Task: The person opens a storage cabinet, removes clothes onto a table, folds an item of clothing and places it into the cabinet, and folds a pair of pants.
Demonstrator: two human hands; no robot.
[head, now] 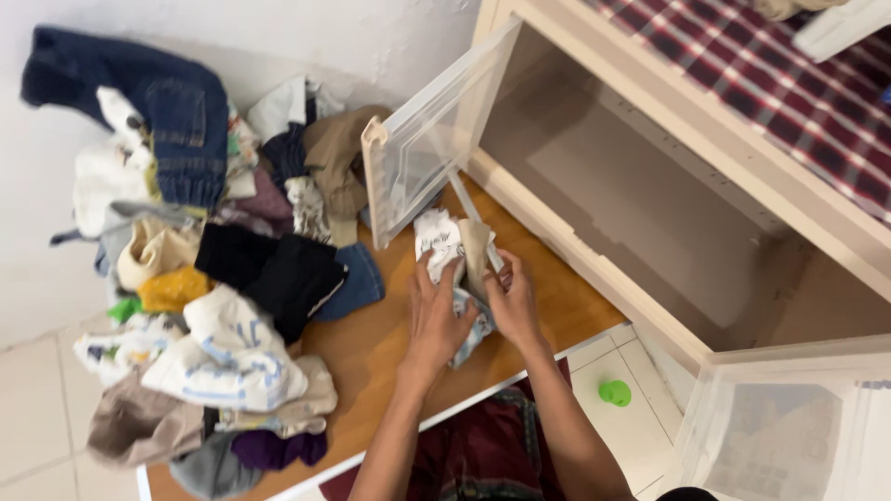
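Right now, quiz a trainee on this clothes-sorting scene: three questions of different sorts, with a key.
1. True or false: both hands grip the small white printed garment.
2. The heap of clothes lies on which side of the hands? A) left B) right
3. What colour is the small object on the tiled floor?

Key: 1 true; 2 A; 3 green.

Bare wooden board (371,343) lower centre, open strip between clothes pile (200,278) at left and both hands. Cabinet (650,195) interior upper right wide open, nothing inside. Open clear door (436,130) juts out top centre, just above the hands, blocking that side. Second clear door (789,427) lower right. Small green object (614,392) on floor tiles.
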